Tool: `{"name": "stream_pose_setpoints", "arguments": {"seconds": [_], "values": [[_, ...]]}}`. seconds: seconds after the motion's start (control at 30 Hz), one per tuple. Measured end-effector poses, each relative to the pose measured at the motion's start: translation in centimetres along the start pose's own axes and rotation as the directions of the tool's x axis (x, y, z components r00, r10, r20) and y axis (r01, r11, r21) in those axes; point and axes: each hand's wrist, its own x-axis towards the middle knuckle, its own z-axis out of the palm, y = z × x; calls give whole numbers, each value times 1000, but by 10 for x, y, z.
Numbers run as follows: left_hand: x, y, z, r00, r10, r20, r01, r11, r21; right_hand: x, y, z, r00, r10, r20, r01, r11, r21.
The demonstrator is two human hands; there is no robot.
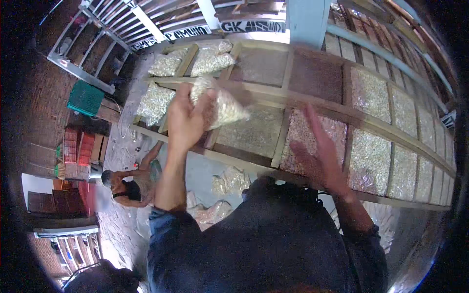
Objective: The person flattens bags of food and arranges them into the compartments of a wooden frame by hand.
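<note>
My left hand (188, 117) grips a clear plastic bag of soybeans (222, 105), its fingers closed on the near end. The bag is held above the wooden rack (229, 155), tilted with its narrow end to the right. Over a compartment holding a flat layer of soybeans (293, 139) is my right hand (320, 151), blurred by motion. Its fingers look stretched apart and nothing shows in them. Between the hands lies a bare-bottomed compartment (254, 132). Several filled bags, including a bag (155, 103) left of my left hand, rest in the left compartments.
Flat layers of soybeans (369, 156) fill compartments to the right. More filled bags (229, 181) lie below the rack. Another person (129, 188) sits on the floor at left, near a green crate (84, 97) and red crates (79, 145). A pale blue post (307, 22) stands behind the rack.
</note>
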Motion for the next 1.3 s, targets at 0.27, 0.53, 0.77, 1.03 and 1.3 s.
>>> {"name": "stream_pose_setpoints", "arguments": {"seconds": [0.27,0.53,0.77,1.03,1.3], "values": [[-77,61,82,1000,-16,-19,-4,666,-746,30,-22,-14,958,213,191,-284,793,539],[-81,44,156,878,56,475,478,-45,-877,1,-2,-77,976,158,151,-215,821,529],[-83,68,178,768,110,631,624,93,-776,-24,58,-103,924,370,94,-376,839,393],[-31,65,175,961,100,257,-97,995,-22,-58,60,-106,875,170,-452,-389,805,-449],[-63,82,143,757,85,648,-260,949,179,-41,39,-72,992,-54,114,115,746,-656]]}}
